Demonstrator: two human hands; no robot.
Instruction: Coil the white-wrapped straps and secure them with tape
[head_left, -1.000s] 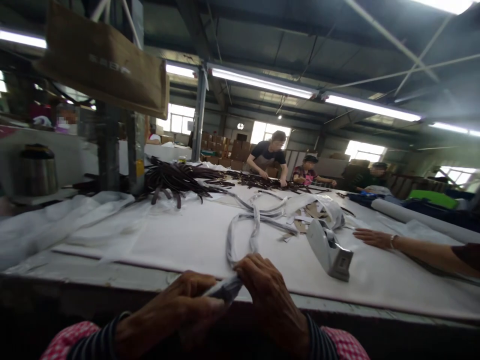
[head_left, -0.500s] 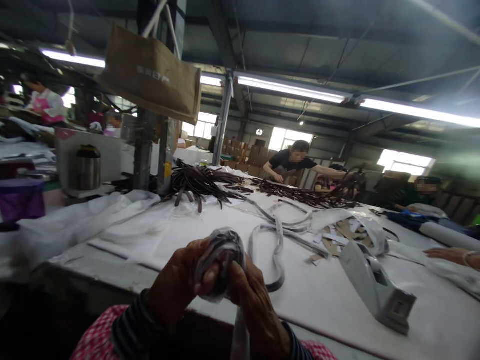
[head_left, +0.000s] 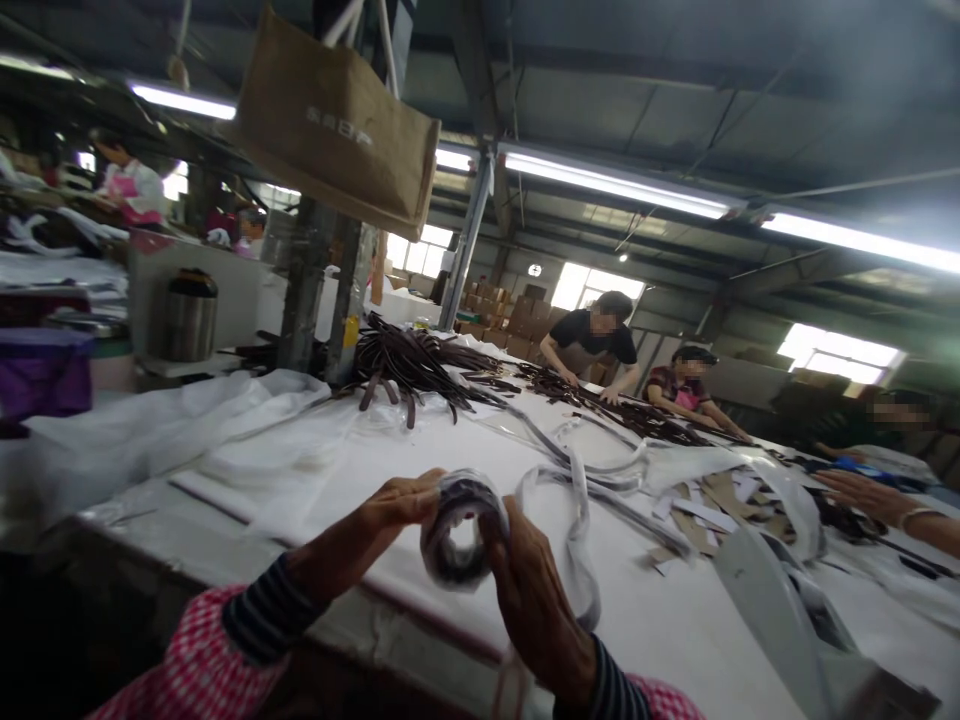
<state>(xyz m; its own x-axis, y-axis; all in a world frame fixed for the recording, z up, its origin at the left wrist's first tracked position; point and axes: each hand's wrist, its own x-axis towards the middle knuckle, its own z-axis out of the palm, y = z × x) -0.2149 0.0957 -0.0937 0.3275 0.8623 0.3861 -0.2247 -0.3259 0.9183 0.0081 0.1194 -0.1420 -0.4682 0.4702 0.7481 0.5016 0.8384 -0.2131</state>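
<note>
Between my two hands, just above the front edge of the white table (head_left: 675, 610), is a dark coil (head_left: 460, 575) wrapped in clear plastic, with a round hole through its middle. My left hand (head_left: 375, 530) grips its left side, the fingers along its upper left. On the right side, my right hand (head_left: 532, 590) presses against the coil, and its fingertips are partly hidden. A plastic-sleeved dark strip (head_left: 579, 500) lies in loops on the table beyond my right hand.
A grey tape dispenser (head_left: 780, 620) stands at the right, near cardboard scraps (head_left: 709, 510). Dark strips (head_left: 409, 365) are piled by the metal post. Another person's hand (head_left: 862, 495) reaches in from the right. A brown bag (head_left: 337, 125) hangs overhead.
My hands have opened out from around the coil to its sides, and its central hole now shows. The person in black has lowered an outstretched arm to the strips. The view has shifted.
</note>
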